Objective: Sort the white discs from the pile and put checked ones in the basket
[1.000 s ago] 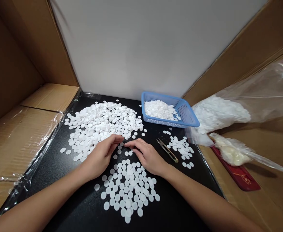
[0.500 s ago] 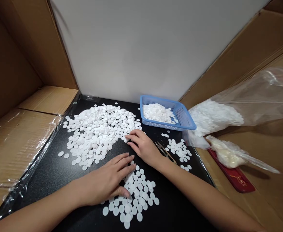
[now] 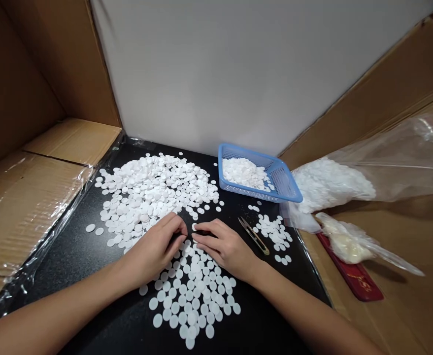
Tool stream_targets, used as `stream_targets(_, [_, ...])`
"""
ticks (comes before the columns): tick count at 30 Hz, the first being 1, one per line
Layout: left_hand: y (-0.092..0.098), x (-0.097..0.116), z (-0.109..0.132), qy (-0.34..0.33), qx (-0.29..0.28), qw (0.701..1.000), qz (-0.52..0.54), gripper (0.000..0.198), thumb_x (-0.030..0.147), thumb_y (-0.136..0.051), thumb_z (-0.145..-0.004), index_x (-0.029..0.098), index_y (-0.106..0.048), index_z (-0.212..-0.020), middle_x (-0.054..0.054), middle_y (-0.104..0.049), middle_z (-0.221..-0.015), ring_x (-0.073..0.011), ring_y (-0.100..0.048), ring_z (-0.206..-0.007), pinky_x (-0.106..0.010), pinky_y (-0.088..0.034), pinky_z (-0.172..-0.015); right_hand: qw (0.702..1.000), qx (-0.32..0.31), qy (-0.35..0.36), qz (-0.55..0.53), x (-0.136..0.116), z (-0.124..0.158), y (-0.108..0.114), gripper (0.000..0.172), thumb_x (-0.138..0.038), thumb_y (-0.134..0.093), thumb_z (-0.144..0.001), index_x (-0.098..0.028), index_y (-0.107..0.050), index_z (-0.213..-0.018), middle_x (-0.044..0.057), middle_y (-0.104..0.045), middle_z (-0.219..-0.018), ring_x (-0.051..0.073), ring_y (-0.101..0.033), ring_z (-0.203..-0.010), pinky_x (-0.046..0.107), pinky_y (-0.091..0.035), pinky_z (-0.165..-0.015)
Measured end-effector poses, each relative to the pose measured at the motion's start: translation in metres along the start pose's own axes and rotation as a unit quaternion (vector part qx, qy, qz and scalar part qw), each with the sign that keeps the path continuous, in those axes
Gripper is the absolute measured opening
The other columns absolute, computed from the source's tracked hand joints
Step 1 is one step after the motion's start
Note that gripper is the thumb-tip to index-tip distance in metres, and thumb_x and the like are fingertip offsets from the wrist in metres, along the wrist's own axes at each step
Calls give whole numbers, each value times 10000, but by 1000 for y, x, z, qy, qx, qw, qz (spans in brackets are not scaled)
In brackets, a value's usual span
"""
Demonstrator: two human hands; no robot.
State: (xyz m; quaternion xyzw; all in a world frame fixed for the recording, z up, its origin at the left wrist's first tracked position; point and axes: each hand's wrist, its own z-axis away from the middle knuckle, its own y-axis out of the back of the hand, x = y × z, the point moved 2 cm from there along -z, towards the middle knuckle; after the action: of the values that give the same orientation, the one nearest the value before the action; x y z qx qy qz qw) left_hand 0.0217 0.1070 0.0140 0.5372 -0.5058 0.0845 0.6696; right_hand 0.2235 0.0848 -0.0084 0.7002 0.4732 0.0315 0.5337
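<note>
My left hand [image 3: 156, 252] is closed, its fingers curled towards the thumb at the near edge of a large heap of white round discs [image 3: 157, 182]. Whatever lies between those fingertips is hidden. Facing it, my right hand [image 3: 228, 246] has its fingers stretched out and slightly apart over the black tabletop. One white disc [image 3: 194, 227] lies at the right index fingertip. Below both hands, a looser layer of white discs [image 3: 196, 296] spreads towards me, partly under the fingers.
A blue plastic basket [image 3: 293, 190] holding discs stands at the back right. Thread snips [image 3: 253, 235] and a small disc group [image 3: 273, 230] lie right of my hand. Beyond are a clear bag of discs [image 3: 334, 182], a smaller bag [image 3: 349, 244] and a red case [image 3: 364, 286]. Cardboard flanks the table.
My left hand has lifted off the near discs, moved up towards the heap and curled its fingers. My right hand has drawn back slightly towards me. More discs now lie in the near layer.
</note>
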Motion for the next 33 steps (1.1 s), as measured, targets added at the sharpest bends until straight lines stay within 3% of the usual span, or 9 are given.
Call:
stream_targets(6, [-3,-2,0,2,-5,1000,-1,182,137,-420,-945,228,-536,-1052,-49,-603,-1032,-197,-602,-900,-326,-508,-746,985,39,-140,-98,12,0,11,105,-146,-630,-916,-210,-700,-871,44,-646,-897,194,-651,-855,343,-563,-775])
stream_targets(9, [-5,-3,-1,-6,-8,1000,-20,193,153,-449,-954,232,-551,-1097,-60,-610,-1088,-213,-617,-967,-356,-535,-799,977,35,-175,-113,13,0,13,124,-108,-645,-886,-208,-655,-812,17,-632,-840,175,-638,-791,314,-539,-728])
stream_targets(17, [-24,-8,-8,-123,-7,981,-151,369,188,-458,-995,182,-542,-1354,-113,-589,-1385,-298,-514,-1306,-509,-507,-1038,991,-28,-108,-72,5,1,15,139,-92,-608,-911,-204,-676,-866,43,-636,-903,184,-603,-859,332,-526,-794])
stream_targets(21, [-26,-10,-10,-148,-9,967,-206,375,253,-436,-1021,145,-582,-1349,-114,-623,-1377,-308,-542,-1295,-524,-520,-1041,981,-26,-157,-111,7,0,21,122,-117,-626,-912,-205,-681,-849,30,-630,-904,172,-615,-856,314,-515,-783])
stream_targets(26, [-22,-10,-6,-149,15,963,-223,391,260,-400,-1031,120,-614,-1327,-132,-623,-1371,-304,-569,-1267,-516,-535,-1030,959,-10,-258,-119,14,-3,24,112,-148,-663,-891,-202,-660,-793,-1,-607,-819,141,-592,-734,269,-491,-667])
stream_targets(33, [-16,-11,-2,-129,39,972,-194,364,284,-399,-1037,172,-673,-1249,-116,-664,-1263,-278,-631,-1149,-458,-591,-929,959,32,-268,-83,23,-2,23,134,-100,-678,-870,-199,-624,-797,-13,-574,-803,123,-543,-667,257,-468,-622])
